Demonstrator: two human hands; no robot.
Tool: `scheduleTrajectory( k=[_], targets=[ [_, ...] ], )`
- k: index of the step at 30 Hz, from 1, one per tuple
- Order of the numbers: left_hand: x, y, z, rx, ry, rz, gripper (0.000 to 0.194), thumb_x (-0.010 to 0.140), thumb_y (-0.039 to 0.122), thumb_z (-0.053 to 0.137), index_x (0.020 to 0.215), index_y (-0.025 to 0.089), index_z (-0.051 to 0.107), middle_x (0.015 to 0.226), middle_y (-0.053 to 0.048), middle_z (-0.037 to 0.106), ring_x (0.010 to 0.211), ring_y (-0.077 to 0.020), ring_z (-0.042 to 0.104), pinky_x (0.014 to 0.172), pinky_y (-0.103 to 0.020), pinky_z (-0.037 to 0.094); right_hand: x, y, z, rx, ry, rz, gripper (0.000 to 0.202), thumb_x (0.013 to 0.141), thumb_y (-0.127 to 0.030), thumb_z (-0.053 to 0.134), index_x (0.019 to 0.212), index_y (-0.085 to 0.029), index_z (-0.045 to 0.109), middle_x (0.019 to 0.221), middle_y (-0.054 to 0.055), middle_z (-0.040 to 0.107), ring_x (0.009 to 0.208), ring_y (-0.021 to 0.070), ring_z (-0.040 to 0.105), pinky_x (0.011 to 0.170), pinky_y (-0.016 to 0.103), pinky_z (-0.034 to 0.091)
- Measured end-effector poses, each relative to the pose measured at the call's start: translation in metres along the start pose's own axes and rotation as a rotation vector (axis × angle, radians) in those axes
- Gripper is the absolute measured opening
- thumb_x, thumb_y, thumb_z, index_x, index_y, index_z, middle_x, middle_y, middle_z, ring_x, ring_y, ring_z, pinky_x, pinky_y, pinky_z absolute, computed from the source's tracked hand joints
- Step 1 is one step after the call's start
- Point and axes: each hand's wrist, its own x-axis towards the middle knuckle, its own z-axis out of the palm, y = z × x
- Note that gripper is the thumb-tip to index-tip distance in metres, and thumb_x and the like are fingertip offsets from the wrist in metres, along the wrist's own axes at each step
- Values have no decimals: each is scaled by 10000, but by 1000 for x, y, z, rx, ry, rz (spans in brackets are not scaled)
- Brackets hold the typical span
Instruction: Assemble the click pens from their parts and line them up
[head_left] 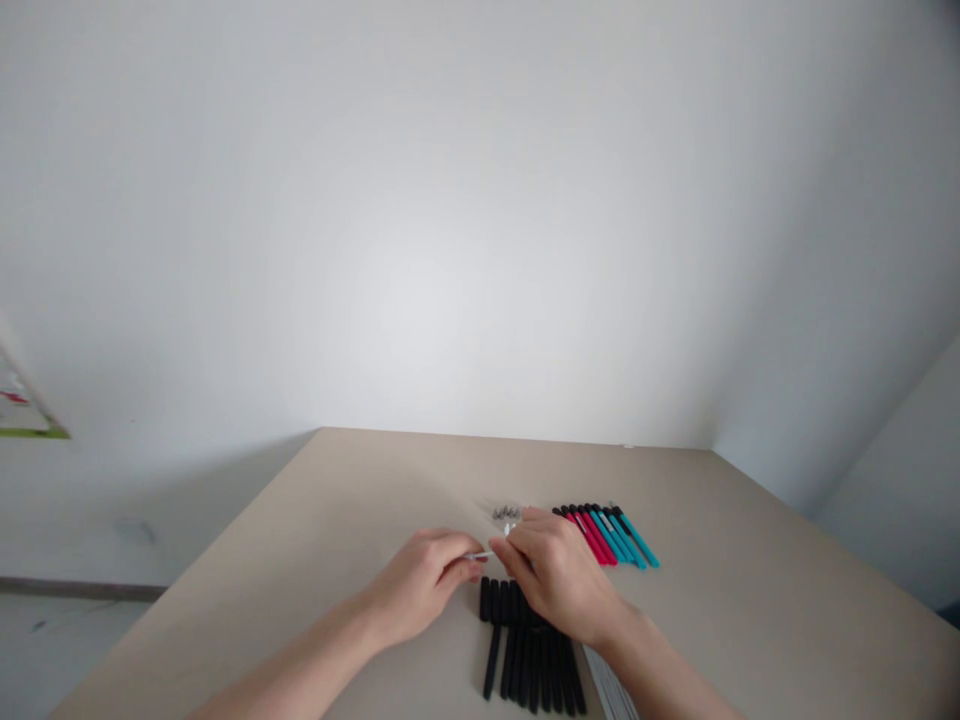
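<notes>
A thin, pale, straight rod (480, 555) is held above the beige table (375, 480), its long axis running left to right, roughly parallel to the far edge. It is pinched in the left hand (424, 582); the right hand (556, 572) is curled at the right end, its grip hidden.

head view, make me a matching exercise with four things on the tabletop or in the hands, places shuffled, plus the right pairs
1. thin pale rod
2. straight black cylinders
3. slim red and teal tubes with black ends
4. thin white sticks

A. in two rows, partly hidden by the right hand
B. at the picture's bottom edge, beside the right forearm
C. between the left hand and right hand
D. side by side, right of the right hand

Pairs: 1-C, 2-A, 3-D, 4-B
</notes>
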Motion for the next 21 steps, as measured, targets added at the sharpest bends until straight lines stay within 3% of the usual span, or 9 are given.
scheduleTrajectory(
  k=[7, 11, 15, 21],
  targets=[
    [-1, 8, -3, 38, -20, 56, 341, 973, 281, 366, 731, 179, 583, 693, 1, 589, 666, -127, 537, 638, -205, 367, -2, 0, -2, 42, -62, -33, 430, 978, -303, 380, 595, -179, 530, 548, 21, 535, 582, 141, 483, 546, 267, 258],
    [-1, 7, -6, 149, 33, -30, 371, 965, 297, 351, 660, 179, 527, 594, 19, 516, 566, -115, 470, 550, -206, 311, 0, 14, -7, -15, -75, 149, 410, 971, -304, 384, 647, -183, 605, 607, 32, 602, 606, 149, 555, 562, 253, 313],
    [-1, 1, -8, 208, 44, -162, 333, 937, 292, 382, 676, 182, 556, 565, 21, 530, 526, -119, 464, 518, -207, 283, -3, 33, -11, -116, -179, 267, 188, 835, -164, 539, 713, -210, 674, 718, 36, 692, 720, 188, 636, 628, 256, 371],
    [-2, -1, -7, 231, 12, -176, 323, 921, 271, 388, 672, 186, 576, 556, 16, 558, 511, -123, 478, 518, -208, 281, -8, 37, -9, -107, -270, 303, 203, 703, -102, 638, 810, -256, 718, 722, 3, 723, 777, 221, 661, 675, 276, 415]
  ],
)
